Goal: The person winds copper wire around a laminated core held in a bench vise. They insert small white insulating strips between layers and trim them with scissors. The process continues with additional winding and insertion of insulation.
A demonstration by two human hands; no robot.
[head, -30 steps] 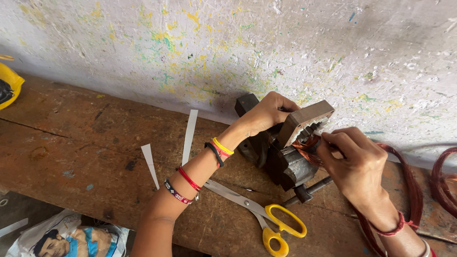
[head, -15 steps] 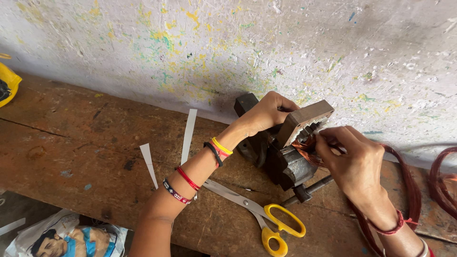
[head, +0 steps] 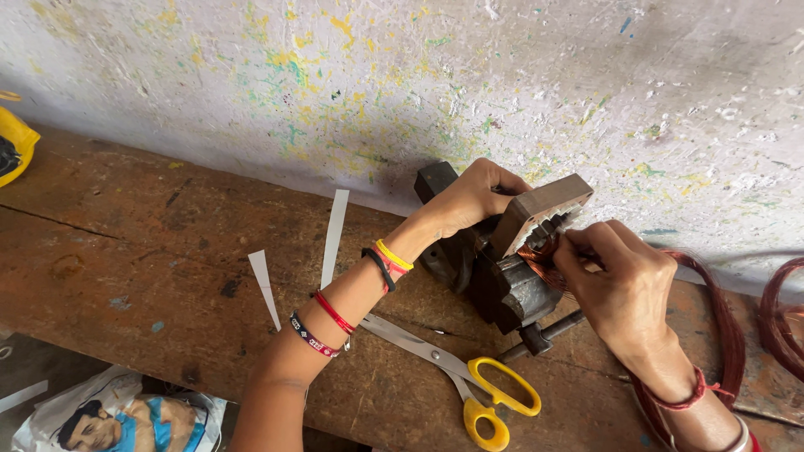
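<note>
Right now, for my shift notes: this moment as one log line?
left hand: steadies stator core | right hand: fingers at copper winding | scissors: lie on bench

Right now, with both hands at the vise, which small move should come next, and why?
Probably press the copper wire a little deeper into the block's slots. The right hand pinches at the wire just under the slotted block, which sits tilted in the vise, and the left hand steadies the block from behind. The scissors lie untouched on the bench.

Soft even daylight, sharp focus, perhaps slight edge distortion.
</note>
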